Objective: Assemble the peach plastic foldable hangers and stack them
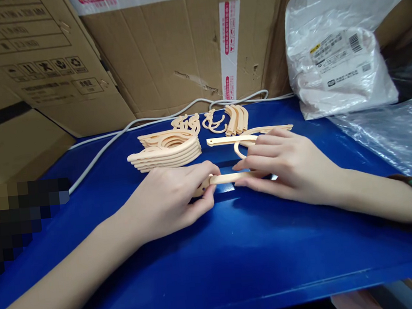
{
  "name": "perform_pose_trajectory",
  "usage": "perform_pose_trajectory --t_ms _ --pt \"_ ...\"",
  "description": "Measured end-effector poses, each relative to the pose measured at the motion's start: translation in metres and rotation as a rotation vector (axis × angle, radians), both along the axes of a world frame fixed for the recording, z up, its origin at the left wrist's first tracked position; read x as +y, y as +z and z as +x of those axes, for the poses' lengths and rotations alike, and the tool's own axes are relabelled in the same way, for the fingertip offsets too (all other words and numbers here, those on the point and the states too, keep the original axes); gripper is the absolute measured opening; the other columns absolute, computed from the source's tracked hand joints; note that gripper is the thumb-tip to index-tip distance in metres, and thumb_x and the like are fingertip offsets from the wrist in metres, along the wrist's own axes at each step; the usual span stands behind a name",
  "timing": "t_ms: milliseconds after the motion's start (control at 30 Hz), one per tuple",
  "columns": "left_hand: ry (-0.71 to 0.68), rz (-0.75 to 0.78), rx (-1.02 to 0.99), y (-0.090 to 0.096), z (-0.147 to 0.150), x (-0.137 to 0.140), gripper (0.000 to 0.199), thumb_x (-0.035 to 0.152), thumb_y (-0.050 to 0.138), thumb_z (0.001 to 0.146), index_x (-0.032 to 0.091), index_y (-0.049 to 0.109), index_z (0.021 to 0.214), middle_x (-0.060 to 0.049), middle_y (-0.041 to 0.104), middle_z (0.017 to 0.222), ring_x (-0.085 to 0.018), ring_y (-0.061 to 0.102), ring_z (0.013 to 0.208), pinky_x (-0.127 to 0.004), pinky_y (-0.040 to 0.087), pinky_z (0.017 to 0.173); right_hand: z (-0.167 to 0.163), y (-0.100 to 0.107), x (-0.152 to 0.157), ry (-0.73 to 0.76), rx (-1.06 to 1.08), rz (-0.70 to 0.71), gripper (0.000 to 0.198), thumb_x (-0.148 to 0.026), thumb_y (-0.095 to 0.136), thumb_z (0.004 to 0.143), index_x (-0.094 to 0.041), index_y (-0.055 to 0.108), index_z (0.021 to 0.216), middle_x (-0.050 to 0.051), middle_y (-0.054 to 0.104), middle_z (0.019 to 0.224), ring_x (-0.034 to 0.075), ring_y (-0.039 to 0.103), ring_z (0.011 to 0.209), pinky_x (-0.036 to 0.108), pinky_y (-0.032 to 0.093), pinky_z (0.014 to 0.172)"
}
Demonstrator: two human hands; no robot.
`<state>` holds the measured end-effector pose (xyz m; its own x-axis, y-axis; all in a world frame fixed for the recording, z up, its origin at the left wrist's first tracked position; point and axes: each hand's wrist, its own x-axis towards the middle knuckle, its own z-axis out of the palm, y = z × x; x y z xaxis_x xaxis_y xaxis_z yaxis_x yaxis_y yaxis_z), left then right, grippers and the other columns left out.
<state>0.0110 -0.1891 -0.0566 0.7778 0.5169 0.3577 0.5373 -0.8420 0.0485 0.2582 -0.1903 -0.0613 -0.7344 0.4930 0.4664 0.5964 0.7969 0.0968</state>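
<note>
My left hand [180, 193] is closed in a pinch on a beige plastic folding-hanger piece [204, 185] with small holes in it. Most of that piece is hidden behind the fingers. From the left fingertips a slim beige hanger arm [226, 178] runs level to the right, its end meeting the holed piece. The thumb and fingers of my right hand [291, 168] are closed on this arm and cover its far end. Just beyond, another pale hanger arm [223, 141] and a curved part [239, 151] lie partly behind the right hand.
A stack of beige hanger parts [165, 153] stands at the back left of the blue table [217, 270]. Small hooks [213, 121] and several curved arms [237, 119] lie behind. A white cable [130, 125] runs along cardboard boxes [181, 45]. A white plastic bag [339, 68] stands right.
</note>
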Motion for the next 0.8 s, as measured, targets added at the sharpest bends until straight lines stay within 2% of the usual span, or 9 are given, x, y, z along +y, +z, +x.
perform_pose_trajectory --t_ms 133,267,333,500,633,800 --pt "0.018 -0.006 0.004 0.002 0.0 0.0 0.014 0.018 0.049 0.09 0.017 0.058 0.099 0.003 0.064 0.07 -0.013 0.059 0.06 -0.025 0.039 0.057 0.005 0.006 0.003 -0.069 0.034 -0.031 0.031 -0.036 0.044 0.099 -0.019 0.069 0.094 0.007 0.072 0.092 0.02 0.061 0.084 0.036 0.038 0.075" --pt "0.027 -0.008 0.004 0.002 -0.001 0.001 0.015 0.019 0.048 0.09 0.017 0.059 0.1 0.002 0.064 0.071 -0.013 0.06 0.06 -0.024 0.041 0.058 0.009 0.007 0.009 -0.11 0.065 -0.047 0.031 -0.034 0.043 0.099 -0.019 0.069 0.092 0.008 0.068 0.089 0.021 0.057 0.083 0.036 0.04 0.076" --pt "0.031 -0.014 0.005 0.002 -0.001 0.001 0.016 0.019 0.048 0.09 0.017 0.059 0.101 0.002 0.065 0.073 -0.013 0.061 0.061 -0.024 0.041 0.058 0.012 0.007 0.013 -0.118 0.104 -0.022 0.032 -0.034 0.045 0.098 -0.018 0.071 0.089 0.01 0.066 0.095 0.022 0.055 0.086 0.037 0.042 0.078" --pt "0.029 -0.029 0.012 0.002 -0.001 0.001 0.015 0.019 0.047 0.09 0.018 0.058 0.1 0.003 0.064 0.069 -0.012 0.059 0.057 -0.023 0.039 0.054 0.015 0.007 0.017 -0.118 0.079 -0.009 0.032 -0.033 0.047 0.097 -0.018 0.074 0.089 0.013 0.062 0.115 0.024 0.055 0.097 0.04 0.043 0.088" --pt "0.013 -0.005 -0.004 0.002 0.0 0.0 0.014 0.018 0.048 0.09 0.018 0.057 0.101 0.004 0.065 0.07 -0.011 0.06 0.058 -0.023 0.038 0.054 0.014 0.006 0.017 -0.108 0.026 -0.064 0.031 -0.032 0.046 0.098 -0.019 0.075 0.094 0.012 0.064 0.118 0.025 0.055 0.102 0.042 0.043 0.088" --pt "-0.029 0.047 -0.021 -0.001 0.001 -0.003 0.013 0.017 0.05 0.089 0.018 0.058 0.1 0.005 0.063 0.067 -0.01 0.058 0.055 -0.023 0.035 0.05 0.012 0.004 0.016 -0.015 -0.041 -0.123 0.032 -0.03 0.042 0.099 -0.019 0.073 0.1 0.012 0.065 0.119 0.024 0.058 0.103 0.042 0.041 0.087"
